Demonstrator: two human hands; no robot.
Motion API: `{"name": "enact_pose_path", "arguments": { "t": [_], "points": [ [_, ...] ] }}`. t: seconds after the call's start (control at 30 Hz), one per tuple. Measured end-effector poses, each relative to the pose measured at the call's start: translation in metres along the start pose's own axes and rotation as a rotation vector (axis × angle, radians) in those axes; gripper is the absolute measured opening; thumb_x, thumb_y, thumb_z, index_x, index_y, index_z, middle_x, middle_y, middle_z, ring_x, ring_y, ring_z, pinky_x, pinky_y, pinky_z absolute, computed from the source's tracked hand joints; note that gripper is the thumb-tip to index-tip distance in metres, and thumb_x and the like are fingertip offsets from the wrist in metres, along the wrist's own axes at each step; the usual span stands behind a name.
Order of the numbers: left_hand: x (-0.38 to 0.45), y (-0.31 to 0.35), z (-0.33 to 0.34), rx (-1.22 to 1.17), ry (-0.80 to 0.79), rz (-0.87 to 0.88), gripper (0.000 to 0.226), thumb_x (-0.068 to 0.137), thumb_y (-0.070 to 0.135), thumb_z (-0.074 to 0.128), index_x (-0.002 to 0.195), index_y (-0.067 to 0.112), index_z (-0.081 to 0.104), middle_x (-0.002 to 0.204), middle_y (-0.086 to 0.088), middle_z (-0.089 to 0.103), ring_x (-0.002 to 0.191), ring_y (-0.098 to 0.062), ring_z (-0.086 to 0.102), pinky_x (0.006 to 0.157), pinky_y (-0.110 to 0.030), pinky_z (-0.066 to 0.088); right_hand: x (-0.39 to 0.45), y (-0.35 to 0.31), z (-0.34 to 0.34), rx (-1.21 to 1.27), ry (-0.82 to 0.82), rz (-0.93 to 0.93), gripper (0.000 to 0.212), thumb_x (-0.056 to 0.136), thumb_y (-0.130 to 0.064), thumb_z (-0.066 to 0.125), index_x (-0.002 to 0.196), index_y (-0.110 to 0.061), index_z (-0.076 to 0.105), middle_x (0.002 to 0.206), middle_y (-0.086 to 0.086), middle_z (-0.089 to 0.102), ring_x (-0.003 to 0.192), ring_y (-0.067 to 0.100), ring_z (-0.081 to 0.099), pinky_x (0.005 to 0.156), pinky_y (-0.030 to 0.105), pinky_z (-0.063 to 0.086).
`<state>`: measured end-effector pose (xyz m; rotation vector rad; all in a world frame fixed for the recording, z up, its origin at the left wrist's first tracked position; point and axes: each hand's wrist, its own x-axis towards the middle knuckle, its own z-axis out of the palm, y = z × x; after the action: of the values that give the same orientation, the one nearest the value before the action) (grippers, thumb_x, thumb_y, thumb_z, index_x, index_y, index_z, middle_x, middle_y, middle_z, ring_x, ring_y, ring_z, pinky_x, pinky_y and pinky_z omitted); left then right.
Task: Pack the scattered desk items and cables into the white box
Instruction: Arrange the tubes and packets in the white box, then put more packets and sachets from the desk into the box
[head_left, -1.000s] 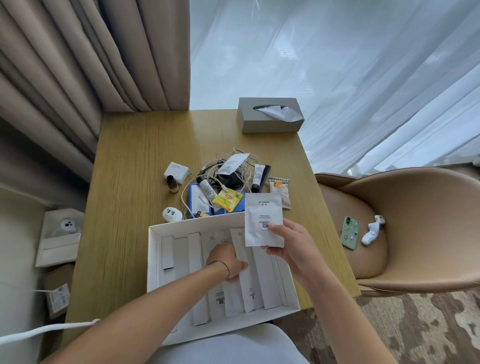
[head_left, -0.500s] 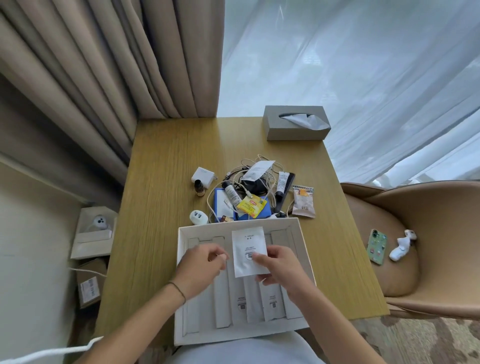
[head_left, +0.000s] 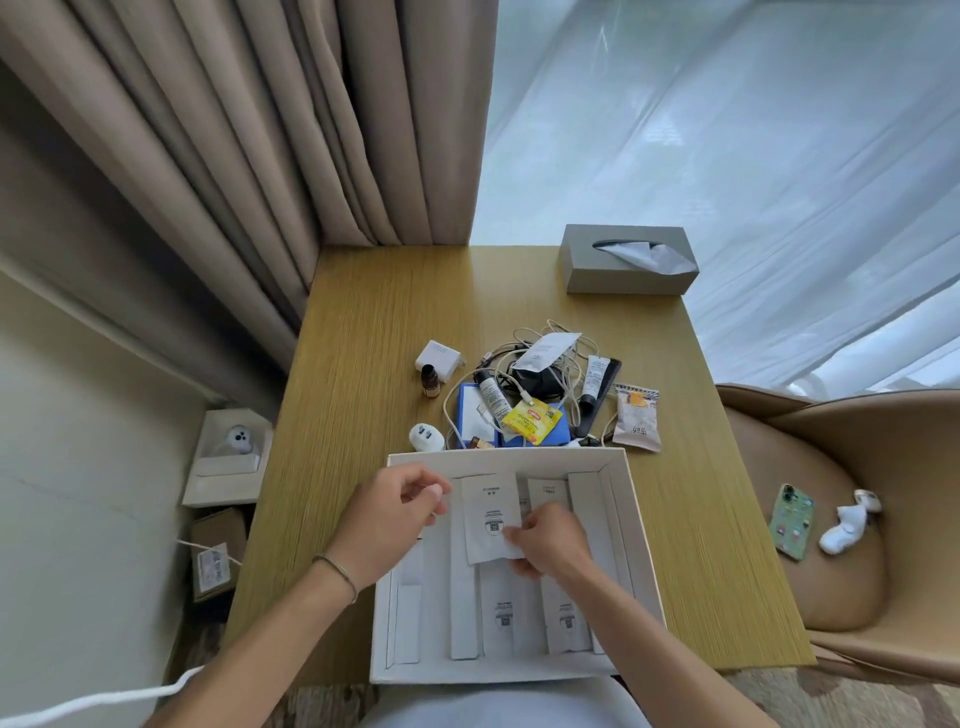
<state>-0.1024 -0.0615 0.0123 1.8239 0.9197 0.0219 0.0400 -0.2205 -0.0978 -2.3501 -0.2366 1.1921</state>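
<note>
The white box (head_left: 631, 525) lies open at the desk's near edge, with several white sleeves and packets inside. My right hand (head_left: 550, 543) pinches the lower corner of a white sachet (head_left: 488, 512) that lies flat inside the box. My left hand (head_left: 392, 512) hovers over the box's left part with curled fingers, holding nothing I can see. Behind the box lies a pile: tangled white cables (head_left: 558, 358), a blue box (head_left: 470, 415), a yellow tea packet (head_left: 532, 421), two tubes, a white charger (head_left: 439, 356), a small brown bottle (head_left: 430, 379), a white plug (head_left: 426, 436) and a snack packet (head_left: 636, 418).
A grey tissue box (head_left: 626, 260) stands at the desk's far right corner. A tan chair (head_left: 857, 467) at the right holds a phone (head_left: 792, 519) and a white object (head_left: 847, 527). Curtains hang behind. Cartons sit on the floor at the left.
My right hand has lowered the white sachet from above the box's far rim down into the box. My left hand moved up and left inside the box. The view shifted left.
</note>
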Motion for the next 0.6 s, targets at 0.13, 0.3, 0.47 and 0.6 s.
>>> {"name": "enact_pose_path", "arguments": {
  "t": [0.13, 0.3, 0.47, 0.6],
  "points": [
    [0.003, 0.011, -0.001, 0.016, 0.010, 0.026, 0.022, 0.096, 0.009, 0.057, 0.088, 0.022, 0.073, 0.077, 0.001, 0.075, 0.071, -0.011, 0.070, 0.069, -0.027, 0.055, -0.001, 0.000, -0.001, -0.139, 0.022, -0.020, 0.028, 0.089, -0.038, 0.066, 0.077, -0.014, 0.070, 0.062, 0.000, 0.075, 0.055, 0.015, 0.074, 0.071, 0.036, 0.065],
    [0.015, 0.029, 0.006, 0.038, 0.009, 0.052, 0.020, 0.096, 0.010, 0.057, 0.090, 0.020, 0.073, 0.080, 0.001, 0.075, 0.076, -0.013, 0.070, 0.071, -0.026, 0.055, -0.010, -0.014, -0.015, -0.363, 0.060, -0.107, 0.030, 0.092, -0.046, 0.059, 0.080, -0.019, 0.064, 0.083, 0.003, 0.071, 0.074, 0.022, 0.062, 0.062, 0.027, 0.047],
    [0.043, 0.053, 0.023, 0.112, 0.038, 0.117, 0.020, 0.092, 0.012, 0.060, 0.083, 0.023, 0.073, 0.075, 0.004, 0.074, 0.070, -0.001, 0.067, 0.070, -0.025, 0.055, -0.031, -0.039, -0.055, -0.250, 0.130, -0.293, 0.030, 0.093, -0.031, 0.056, 0.071, -0.015, 0.067, 0.069, 0.001, 0.073, 0.063, 0.018, 0.067, 0.059, 0.031, 0.054],
    [0.079, 0.070, 0.045, 0.172, 0.038, 0.143, 0.018, 0.091, 0.013, 0.060, 0.083, 0.023, 0.072, 0.079, 0.003, 0.074, 0.078, -0.015, 0.069, 0.072, -0.035, 0.057, -0.038, -0.058, -0.100, 0.050, 0.168, -0.379, 0.019, 0.093, -0.024, 0.060, 0.084, -0.019, 0.076, 0.066, -0.004, 0.076, 0.058, 0.013, 0.069, 0.068, 0.037, 0.061]
  ]
}}
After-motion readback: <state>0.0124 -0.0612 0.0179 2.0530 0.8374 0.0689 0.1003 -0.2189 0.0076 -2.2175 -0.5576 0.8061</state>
